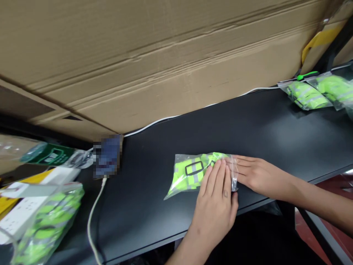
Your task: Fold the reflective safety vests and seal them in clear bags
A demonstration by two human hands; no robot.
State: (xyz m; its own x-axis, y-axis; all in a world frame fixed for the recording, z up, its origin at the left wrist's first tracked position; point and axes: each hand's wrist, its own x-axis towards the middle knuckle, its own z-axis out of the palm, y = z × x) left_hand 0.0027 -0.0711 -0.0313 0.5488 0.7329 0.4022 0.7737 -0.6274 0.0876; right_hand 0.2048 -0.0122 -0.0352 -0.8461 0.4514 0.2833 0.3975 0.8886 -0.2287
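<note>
A clear plastic bag (176,184) lies flat on the black table. Inside it is a folded neon yellow-green item with silver reflective strips (180,171) and a black rectangular outline, perhaps a buckle. My left hand (216,200) rests on the right part of the bag, its fingers stretched out and pressing down flat. From the right, my right hand (255,173) reaches to the bag's right end with straight fingers; its fingertips lie on the plastic, partly behind my left hand. Neither hand is wrapped around anything.
More bagged neon items (309,95) lie at the far right beside a green-handled tool (307,75). Another bagged item (49,221) sits left by a white power strip (18,217). A phone-like object (109,156) has a white cable (91,221). Cardboard (176,88) stands behind the black table (143,217).
</note>
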